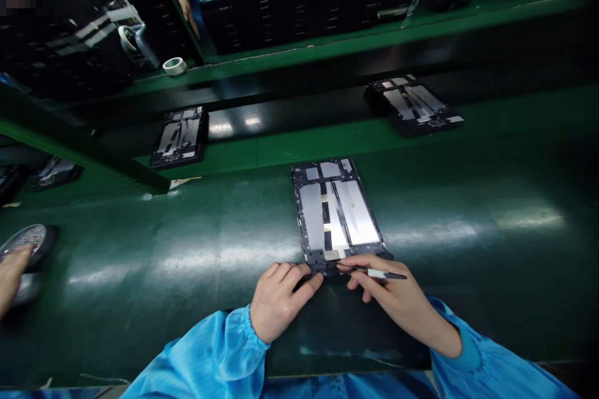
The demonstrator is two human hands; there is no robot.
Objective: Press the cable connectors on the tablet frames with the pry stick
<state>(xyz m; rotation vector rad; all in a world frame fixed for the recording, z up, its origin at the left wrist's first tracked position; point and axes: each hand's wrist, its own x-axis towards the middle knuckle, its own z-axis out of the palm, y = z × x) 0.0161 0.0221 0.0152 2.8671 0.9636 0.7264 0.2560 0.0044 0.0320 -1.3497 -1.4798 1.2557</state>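
Observation:
An opened tablet (340,212) lies on the green bench in front of me, its battery and flat cables exposed. My left hand (283,296) grips its near left corner, thumb and curled fingers against the frame. Between the fingers of my right hand (397,293) is a slim pen-like tool (381,274) with a white and black body. Its tip points at the tablet's near edge, but my fingers hide the exact contact.
Behind a green ledge, a dark conveyor strip carries more opened tablets (180,136) (416,105). A green post (84,137) slants down at left. Another person's hand (14,274) touches a round container (30,240) at far left. A tape roll (175,66) sits on the back rail.

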